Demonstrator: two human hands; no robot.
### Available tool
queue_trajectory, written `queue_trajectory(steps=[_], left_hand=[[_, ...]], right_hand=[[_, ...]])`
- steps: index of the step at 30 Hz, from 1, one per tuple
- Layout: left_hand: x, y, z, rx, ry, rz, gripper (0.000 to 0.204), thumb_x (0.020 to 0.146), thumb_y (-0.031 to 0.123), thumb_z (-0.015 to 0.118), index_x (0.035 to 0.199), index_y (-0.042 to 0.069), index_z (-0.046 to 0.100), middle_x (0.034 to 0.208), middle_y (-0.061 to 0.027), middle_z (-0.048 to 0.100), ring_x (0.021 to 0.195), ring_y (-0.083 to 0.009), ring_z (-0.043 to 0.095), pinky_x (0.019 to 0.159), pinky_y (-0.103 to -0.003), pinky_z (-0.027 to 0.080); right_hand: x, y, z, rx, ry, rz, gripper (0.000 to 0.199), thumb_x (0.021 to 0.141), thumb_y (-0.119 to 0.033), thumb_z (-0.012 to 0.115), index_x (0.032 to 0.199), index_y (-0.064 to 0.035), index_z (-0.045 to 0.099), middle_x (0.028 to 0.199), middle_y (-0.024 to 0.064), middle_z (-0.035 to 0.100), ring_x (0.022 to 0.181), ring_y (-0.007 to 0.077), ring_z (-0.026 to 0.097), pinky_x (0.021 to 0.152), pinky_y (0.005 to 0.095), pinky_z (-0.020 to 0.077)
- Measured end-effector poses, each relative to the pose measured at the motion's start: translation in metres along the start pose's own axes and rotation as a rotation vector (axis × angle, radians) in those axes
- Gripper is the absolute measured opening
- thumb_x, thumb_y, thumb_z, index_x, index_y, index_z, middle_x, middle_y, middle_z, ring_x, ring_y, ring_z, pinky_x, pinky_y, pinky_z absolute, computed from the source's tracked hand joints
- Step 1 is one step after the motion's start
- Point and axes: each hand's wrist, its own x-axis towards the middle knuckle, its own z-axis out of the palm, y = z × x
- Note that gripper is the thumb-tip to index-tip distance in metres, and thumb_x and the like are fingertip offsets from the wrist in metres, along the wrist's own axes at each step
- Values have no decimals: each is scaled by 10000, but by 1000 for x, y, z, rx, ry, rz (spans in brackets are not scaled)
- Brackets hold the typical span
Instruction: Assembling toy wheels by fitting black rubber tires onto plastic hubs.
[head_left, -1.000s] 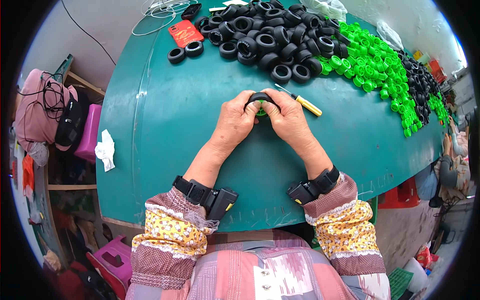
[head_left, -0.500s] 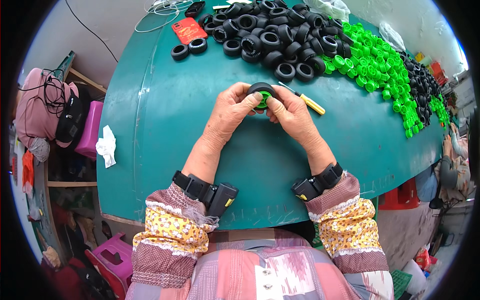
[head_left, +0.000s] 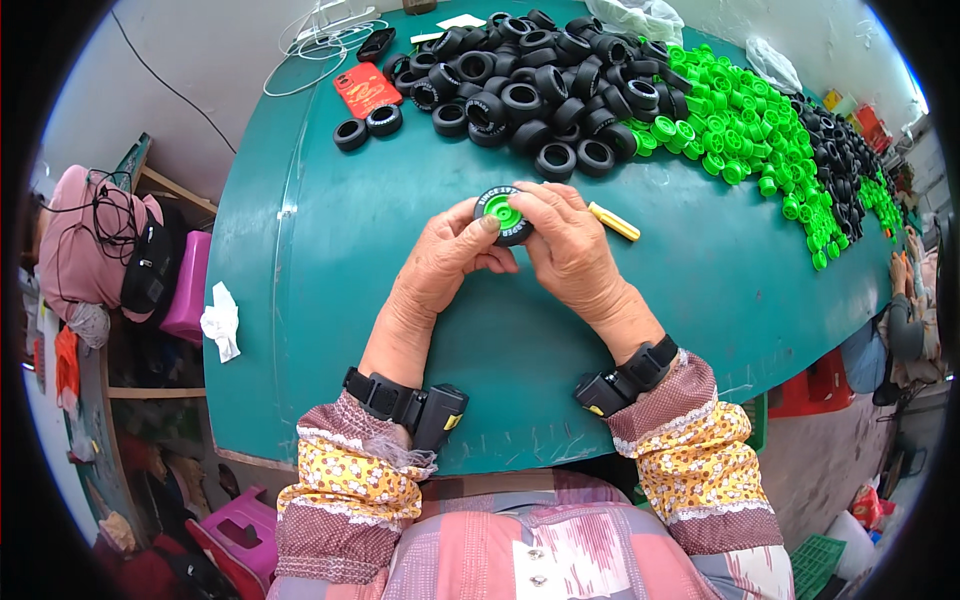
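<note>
Near the left edge of the surface (head_left: 300, 340) you have a crumpled white paper (head_left: 221, 322), and toward the far left corner lies a red phone case (head_left: 368, 90) with two loose black tyres (head_left: 385, 132) just in front of it. Out over the middle, your left hand (head_left: 448, 250) grips the left side of a wheel (head_left: 503, 214), a green hub inside a black tyre, its face turned up toward you. A heap of black tyres (head_left: 550, 82) spreads along the far edge. Your right hand (head_left: 568, 242) closes on the wheel's right side, so both hands are clamped on it. Just beyond that hand lies a yellow handle (head_left: 614, 222); toward the far right corner come heaped green hubs (head_left: 738, 125), then more black tyres (head_left: 842, 170)
</note>
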Motion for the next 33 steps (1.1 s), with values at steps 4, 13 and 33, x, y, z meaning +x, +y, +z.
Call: queue_trajectory(steps=[4, 13, 33], left_hand=[[3, 0, 0, 104, 48, 22, 362, 811, 214, 591, 1073, -16, 494, 824, -73, 584, 645, -130, 586, 573, -213, 476], [9, -7, 0, 315, 235, 85, 226, 828, 166, 559, 970, -7, 525, 772, -57, 586, 621, -100, 568, 567, -194, 463], [15, -22, 8, 792, 417, 423, 279, 870, 267, 488, 789, 5, 535, 626, -124, 540, 552, -197, 498, 528, -301, 414]], right_hand=[[-4, -3, -1, 392, -53, 368, 429, 691, 68, 506, 1108, -21, 460, 1003, 132, 562, 851, 259, 568, 760, 322, 456], [-5, -3, 2, 718, -295, 900, 311, 882, -326, 457, 956, -33, 530, 740, 11, 545, 623, 70, 509, 544, 201, 431], [-3, -15, 14, 707, -189, 1026, 403, 895, -398, 407, 810, -21, 519, 565, 33, 489, 462, 89, 482, 403, 222, 398]])
